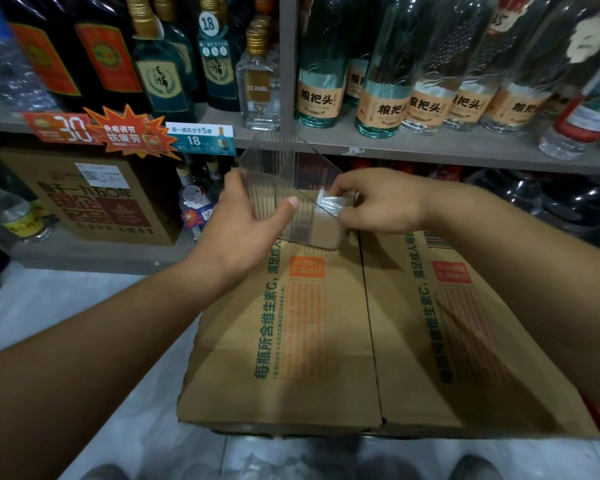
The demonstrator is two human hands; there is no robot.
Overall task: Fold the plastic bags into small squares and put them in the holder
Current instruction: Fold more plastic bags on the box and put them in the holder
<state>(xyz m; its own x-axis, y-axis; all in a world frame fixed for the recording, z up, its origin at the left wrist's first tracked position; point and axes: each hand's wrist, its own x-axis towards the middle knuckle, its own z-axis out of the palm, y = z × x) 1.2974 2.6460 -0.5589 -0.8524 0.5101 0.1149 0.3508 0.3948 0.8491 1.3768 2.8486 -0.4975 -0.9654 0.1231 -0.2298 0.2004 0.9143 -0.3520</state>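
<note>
2 cardboard boxes [291,341] sit side by side above the pale floor [66,306], before a grey shelf [430,147] bearing bottles [319,81].

Liquor shop: shelved bottles [378,102], price tags [200,140], stock cartons [97,199].

From my feed I see a shop aisle in dim light, with glints on the glass. A grey shelf [430,147] runs across the top, split by an upright divider [288,64]. Left of the divider stand dark bottles with orange-red labels [108,57], teal bottles with gold caps [160,71] and a clear square bottle [258,88]. Right of it is a row of clear bottles with tan labels [381,105]. A red "30" tag [63,128], an orange starburst sign [129,135] and a blue "18" tag [200,140] hang on the shelf's front edge. Below, a brown carton [101,202] sits on the lower shelf [84,254]. The floor [66,306] is pale. Two cardboard cartons with green print [291,341] lie side by side in front of me.
</note>
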